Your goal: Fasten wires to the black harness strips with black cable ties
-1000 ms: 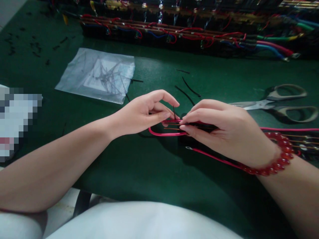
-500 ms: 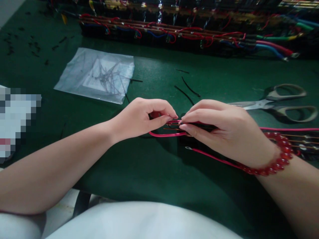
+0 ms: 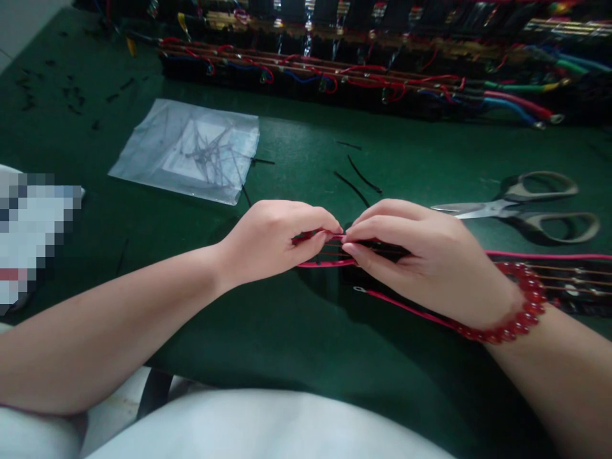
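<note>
Thumb and forefinger of the left hand [image 3: 282, 233] are closed to a pinch on the red wire [image 3: 325, 263], other fingers curled beneath; any thinner thing in that grip can't be made out. Right hand [image 3: 421, 255], bead bracelet [image 3: 526, 306] at its wrist, is brought to a narrow fingertip pinch on the same wire, tips nearly touching the left's. Meeting like this, the hands probably steady one short stretch between them, right palm hiding most of what lies below.

Wire doubles back in a loop under the left hand and sits along the copper-coloured rods [image 3: 583, 280] of a dark assembly, partly covered by the right hand. A ring terminal [image 3: 359, 289] lies just in front on the green table [image 3: 287, 344], apart from both pinches.

Beyond the fingers: loose black strips [image 3: 364, 175], likely set there for easy reach. Scissors [image 3: 497, 209] lie open past the right hand, handles to the right. Plastic bag [image 3: 138, 156] with thin strips lies beyond the left hand. Large wired unit [image 3: 335, 70] runs along the back.
</note>
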`<state>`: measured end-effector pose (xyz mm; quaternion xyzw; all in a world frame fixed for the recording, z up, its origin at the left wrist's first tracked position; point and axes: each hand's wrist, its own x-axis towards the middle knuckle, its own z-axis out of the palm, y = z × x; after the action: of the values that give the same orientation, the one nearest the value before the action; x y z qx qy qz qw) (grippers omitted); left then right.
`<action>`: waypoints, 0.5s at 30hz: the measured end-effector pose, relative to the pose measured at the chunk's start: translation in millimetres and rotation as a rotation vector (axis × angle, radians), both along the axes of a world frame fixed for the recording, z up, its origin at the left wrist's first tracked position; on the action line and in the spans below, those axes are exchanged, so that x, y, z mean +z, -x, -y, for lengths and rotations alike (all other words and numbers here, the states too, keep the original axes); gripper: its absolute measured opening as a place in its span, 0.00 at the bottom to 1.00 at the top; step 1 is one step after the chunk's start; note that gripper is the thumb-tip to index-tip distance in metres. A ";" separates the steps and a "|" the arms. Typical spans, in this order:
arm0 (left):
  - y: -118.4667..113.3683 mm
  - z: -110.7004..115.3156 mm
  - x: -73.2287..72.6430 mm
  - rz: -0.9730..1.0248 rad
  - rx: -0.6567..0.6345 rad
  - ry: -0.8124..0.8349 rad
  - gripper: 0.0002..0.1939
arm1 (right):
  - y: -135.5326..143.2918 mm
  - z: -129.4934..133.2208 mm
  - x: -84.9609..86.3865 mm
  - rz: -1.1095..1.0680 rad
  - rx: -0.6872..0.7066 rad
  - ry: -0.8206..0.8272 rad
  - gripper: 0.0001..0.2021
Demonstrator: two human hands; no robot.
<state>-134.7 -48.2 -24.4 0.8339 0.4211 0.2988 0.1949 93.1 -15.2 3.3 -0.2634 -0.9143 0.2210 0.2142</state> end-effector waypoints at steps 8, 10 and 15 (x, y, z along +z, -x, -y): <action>-7.0 4.5 5.4 0.014 0.089 0.144 0.07 | 0.2 2.5 -0.6 0.019 0.027 0.000 0.04; -9.8 6.8 6.6 0.019 0.131 0.172 0.05 | -0.1 3.0 -1.1 0.021 0.029 -0.017 0.07; -18.4 11.6 8.2 0.021 0.250 0.212 0.03 | -0.2 2.6 -2.4 0.045 0.054 -0.077 0.07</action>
<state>-116.4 -59.8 -16.2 0.7467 0.5486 0.2831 0.2477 93.3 -17.7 0.9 -0.2349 -0.9335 0.1855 0.1976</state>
